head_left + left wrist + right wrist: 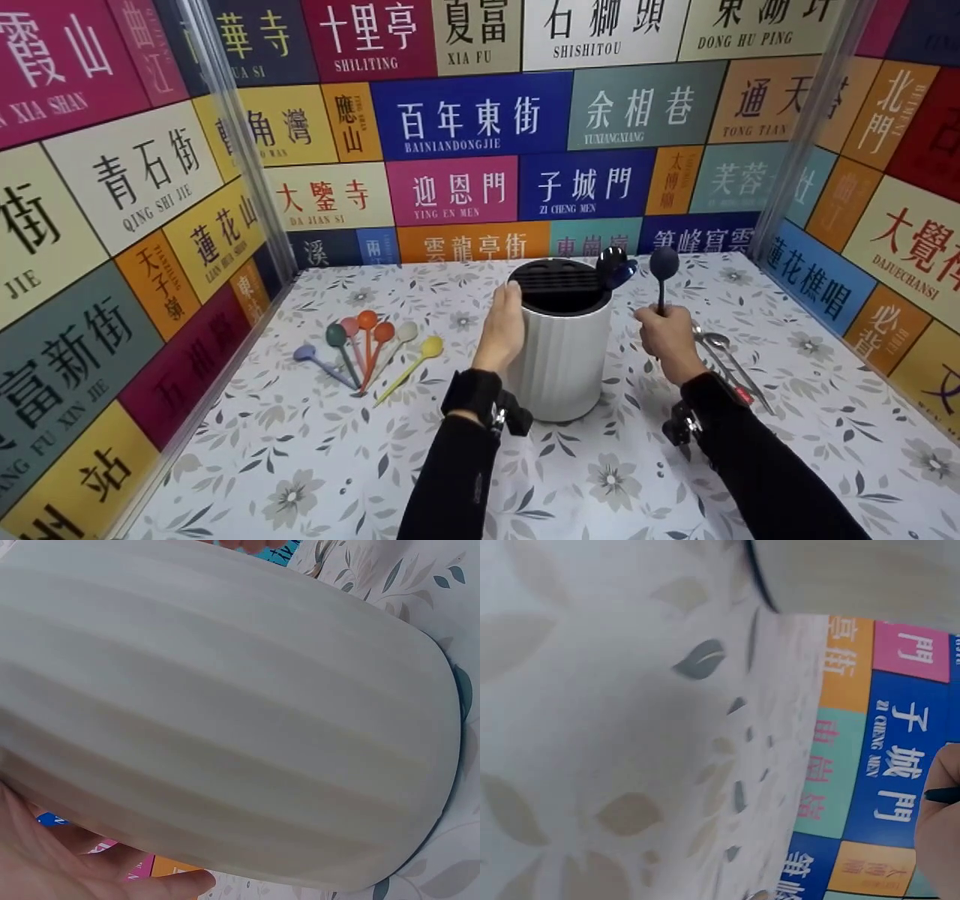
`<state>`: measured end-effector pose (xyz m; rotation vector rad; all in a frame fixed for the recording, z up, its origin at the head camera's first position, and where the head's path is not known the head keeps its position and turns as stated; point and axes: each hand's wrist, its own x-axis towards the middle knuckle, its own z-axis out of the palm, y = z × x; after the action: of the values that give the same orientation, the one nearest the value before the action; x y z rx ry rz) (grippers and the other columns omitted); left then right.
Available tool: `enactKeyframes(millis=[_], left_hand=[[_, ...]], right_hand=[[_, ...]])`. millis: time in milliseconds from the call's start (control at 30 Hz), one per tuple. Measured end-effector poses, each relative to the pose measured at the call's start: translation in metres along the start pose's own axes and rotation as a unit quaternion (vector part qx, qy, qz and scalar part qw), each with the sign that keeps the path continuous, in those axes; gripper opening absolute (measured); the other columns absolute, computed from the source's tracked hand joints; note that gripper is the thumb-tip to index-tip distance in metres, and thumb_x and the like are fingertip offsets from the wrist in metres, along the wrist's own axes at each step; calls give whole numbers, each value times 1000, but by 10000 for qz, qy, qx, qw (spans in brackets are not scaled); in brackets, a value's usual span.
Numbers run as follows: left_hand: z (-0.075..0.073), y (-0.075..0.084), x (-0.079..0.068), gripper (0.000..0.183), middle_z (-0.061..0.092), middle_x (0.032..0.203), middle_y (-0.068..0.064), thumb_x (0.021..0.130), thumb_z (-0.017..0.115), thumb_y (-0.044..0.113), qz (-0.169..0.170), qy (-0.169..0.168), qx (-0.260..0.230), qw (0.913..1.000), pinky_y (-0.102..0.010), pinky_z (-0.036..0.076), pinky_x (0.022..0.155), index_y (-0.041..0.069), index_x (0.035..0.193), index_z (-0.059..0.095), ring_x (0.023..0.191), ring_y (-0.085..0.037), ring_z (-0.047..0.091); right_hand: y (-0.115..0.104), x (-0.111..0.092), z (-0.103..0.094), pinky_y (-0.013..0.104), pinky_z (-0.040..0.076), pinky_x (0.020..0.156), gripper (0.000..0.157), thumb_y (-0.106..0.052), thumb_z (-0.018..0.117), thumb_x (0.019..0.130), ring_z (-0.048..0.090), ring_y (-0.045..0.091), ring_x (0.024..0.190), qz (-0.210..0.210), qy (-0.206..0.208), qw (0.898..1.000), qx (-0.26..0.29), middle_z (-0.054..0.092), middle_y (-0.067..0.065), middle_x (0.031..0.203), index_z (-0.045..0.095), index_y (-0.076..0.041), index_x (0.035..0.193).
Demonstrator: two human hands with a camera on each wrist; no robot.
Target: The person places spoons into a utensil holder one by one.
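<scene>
A white, ribbed utensil holder (562, 360) with a black slotted top (556, 277) stands upright in the middle of the table. My left hand (504, 330) rests against its left side; in the left wrist view the fingers (172, 883) lie extended along the wall. To the right of the holder, my right hand (670, 339) grips the handle of a dark blue spoon (664, 264), its rounded head pointing up. A black spoon (611, 260) and a shiny blue spoon (624, 274) stick out at the holder's right rim.
Several coloured spoons lie fanned out on the left, among them a yellow spoon (432, 346) and a green spoon (337, 335). Metal spoons (718, 341) lie beside my right wrist. Sign-patterned walls (472, 112) enclose the flower-patterned table (300, 450) at the back and sides.
</scene>
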<state>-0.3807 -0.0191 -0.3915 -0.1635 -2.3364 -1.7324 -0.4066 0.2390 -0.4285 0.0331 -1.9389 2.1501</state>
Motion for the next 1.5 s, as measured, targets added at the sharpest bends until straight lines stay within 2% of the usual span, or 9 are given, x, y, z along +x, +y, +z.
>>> enactKeyframes(millis=[300, 533, 767, 900, 1033, 1200, 1500], left_hand=[[-1, 3, 1, 62, 44, 161, -16, 113, 23, 43, 4, 0, -8, 10000, -42, 29, 124, 4, 157, 42, 150, -32, 38], [-1, 3, 2, 62, 42, 162, -17, 113, 23, 43, -2, -43, -13, 10000, -42, 27, 124, 4, 158, 40, 152, -32, 36], [-2, 1, 4, 64, 42, 162, -16, 113, 22, 45, -9, -121, 36, 9999, -42, 28, 124, 3, 158, 40, 151, -32, 36], [-2, 0, 2, 63, 44, 160, -18, 113, 22, 43, 75, -94, 45, 9999, -43, 30, 123, 3, 157, 41, 150, -33, 39], [-1, -2, 1, 62, 44, 160, -19, 114, 22, 42, 123, -111, 46, 9999, -43, 31, 122, 1, 157, 41, 149, -33, 39], [-1, -2, 1, 63, 43, 161, -18, 114, 22, 43, 49, -152, -13, 9999, -44, 30, 123, 2, 158, 40, 150, -33, 38], [0, -1, 2, 61, 44, 160, -18, 114, 22, 42, 56, -106, 19, 9999, -43, 30, 123, 2, 156, 42, 150, -33, 38]], right_hand=[[-30, -3, 17, 20, 21, 37, 43, 6, 55, 90, 29, 3, 36, -572, -11, 9982, 177, 36, -9, 43, 39, -13, 55], [-52, -5, 25, 20, 21, 38, 42, 6, 54, 93, 29, 4, 36, -843, -43, 9959, 339, 37, -8, 44, 44, -12, 56], [-75, -9, 33, 21, 22, 42, 38, 3, 48, 93, 30, 5, 42, -665, -231, 9961, 530, 37, -7, 49, 43, -12, 59], [-82, -12, 36, 26, 17, 46, 37, 3, 46, 94, 26, 5, 43, -736, -422, 9948, 570, 33, -7, 52, 37, -13, 62], [-89, -13, 39, 30, 14, 49, 38, 4, 48, 94, 23, 6, 44, -890, -502, 9931, 578, 31, -7, 53, 35, -12, 62], [-101, -13, 41, 28, 12, 46, 43, 4, 55, 95, 23, 4, 42, -1061, -534, 9895, 821, 30, -8, 51, 35, -12, 61], [-127, -15, 45, 26, 16, 43, 37, 1, 60, 96, 26, 6, 41, -1178, -528, 9887, 760, 32, -5, 51, 41, -10, 67]])
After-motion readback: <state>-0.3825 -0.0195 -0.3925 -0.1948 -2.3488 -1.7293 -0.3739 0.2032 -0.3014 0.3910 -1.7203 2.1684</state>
